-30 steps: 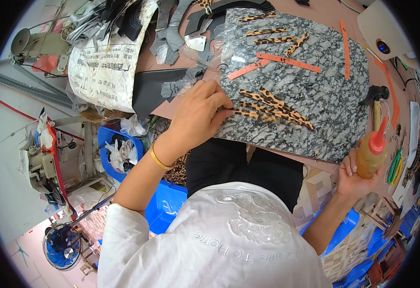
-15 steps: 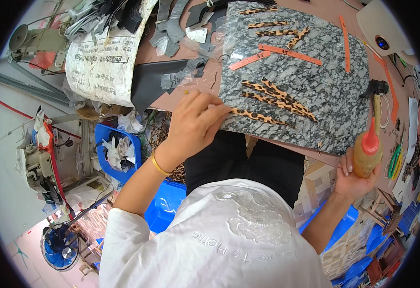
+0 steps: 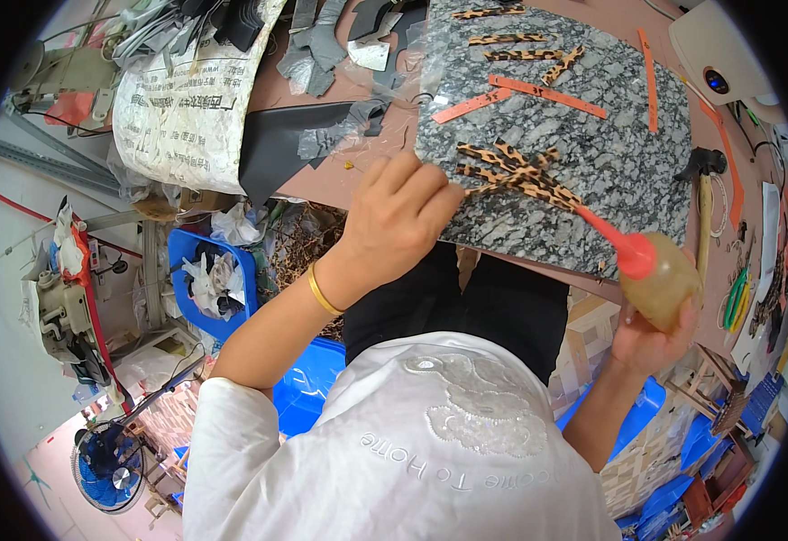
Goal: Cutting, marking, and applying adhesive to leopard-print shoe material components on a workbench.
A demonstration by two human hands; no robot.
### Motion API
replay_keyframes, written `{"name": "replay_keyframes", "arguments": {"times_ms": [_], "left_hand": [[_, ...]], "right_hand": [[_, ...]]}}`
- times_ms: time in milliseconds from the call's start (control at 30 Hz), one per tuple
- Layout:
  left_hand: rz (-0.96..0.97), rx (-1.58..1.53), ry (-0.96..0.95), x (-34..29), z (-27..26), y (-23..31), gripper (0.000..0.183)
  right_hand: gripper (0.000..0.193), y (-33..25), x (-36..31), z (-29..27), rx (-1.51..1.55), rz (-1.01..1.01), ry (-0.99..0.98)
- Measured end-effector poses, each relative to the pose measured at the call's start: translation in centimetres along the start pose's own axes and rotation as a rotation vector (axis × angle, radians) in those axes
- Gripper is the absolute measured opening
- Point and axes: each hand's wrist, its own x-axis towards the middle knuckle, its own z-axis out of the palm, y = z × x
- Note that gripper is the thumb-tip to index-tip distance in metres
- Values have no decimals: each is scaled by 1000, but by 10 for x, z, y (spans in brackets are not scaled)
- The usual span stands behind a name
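Note:
My left hand [image 3: 403, 207], closed in a pinch, holds one end of a leopard-print strip [image 3: 484, 188] at the left front of the speckled granite slab [image 3: 628, 171]. That strip reaches over a small heap of similar leopard-print strips [image 3: 509, 165], and its far part is hard to tell from theirs. My right hand [image 3: 654, 335] grips a squeeze bottle [image 3: 660, 287] of yellowish liquid from below. The bottle is tilted, its long red nozzle [image 3: 610, 233] pointing left, with the tip at the right end of the heaped strips; whether it touches them is unclear.
Farther back on the slab lie orange strips [image 3: 547, 96] and more leopard-print pieces [image 3: 507, 39]. A hammer [image 3: 704, 194] rests along the slab's right edge. Dark material scraps [image 3: 299, 140] and a printed white sack [image 3: 182, 126] cover the left. Below stands a blue bin [image 3: 206, 316].
My right hand has tipped the bottle from upright, swinging its nozzle left to the strips. My left hand has moved slightly right, shifting its strip from the slab's front over the heap.

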Motion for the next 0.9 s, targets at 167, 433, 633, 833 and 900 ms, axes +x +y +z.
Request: {"name": "replay_keyframes", "arguments": {"times_ms": [167,433,633,833,900], "left_hand": [[-32,-73,-49,-19,-2,5,34],[-51,-150,-55,-22,-1,-1,42],[-59,-185,-8,-25,3,-1,40],[-64,-200,-9,-23,3,-1,40],[-70,-194,-10,-24,2,-2,40]], "right_hand": [[69,-2,-20,0,-536,-463,-421],[63,9,-43,33,-640,-715,-626],[60,10,-48,44,-726,-815,-682],[58,5,-52,47,-796,-877,-666],[58,5,-52,47,-826,-885,-669]]}}
